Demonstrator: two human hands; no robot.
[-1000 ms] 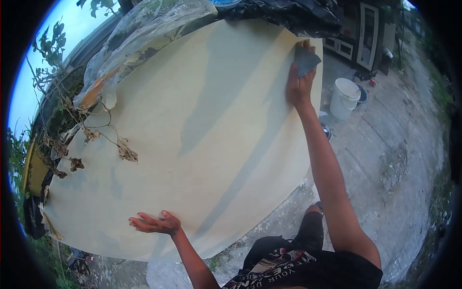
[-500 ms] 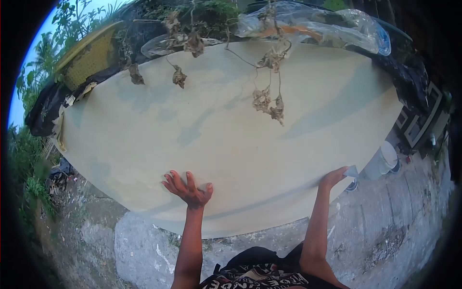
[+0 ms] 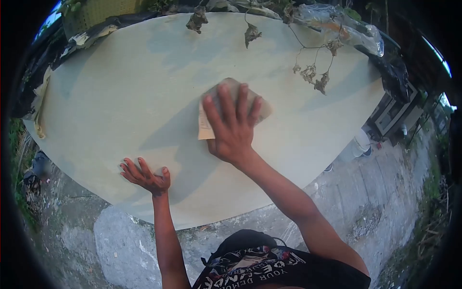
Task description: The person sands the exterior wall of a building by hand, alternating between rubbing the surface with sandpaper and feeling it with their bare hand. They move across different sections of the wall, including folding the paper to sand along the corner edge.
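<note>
Head view is showing a large pale board [image 3: 120,96] leaning in front of the person, and the work in hand is sanding its face. On the left, the left hand [image 3: 144,176] is lying on the board near its lower edge, fingers spread apart and holding nothing, only bracing the board; it is staying in almost the same low place as half a second ago. In the middle, the right hand [image 3: 231,127] is now pressing flat with open fingers on a sheet of sandpaper [image 3: 211,120], which is lying on the centre of the board under the palm. A moment ago this hand was out at the right edge of the board with the paper, so it is coming inward, and I judge the rubbing is moving from the border to the middle area. On the far right, dry vines [image 3: 313,72] are hanging over the top of the board, and a white bucket [image 3: 358,144] is standing on the concrete ground [image 3: 375,212].
</note>
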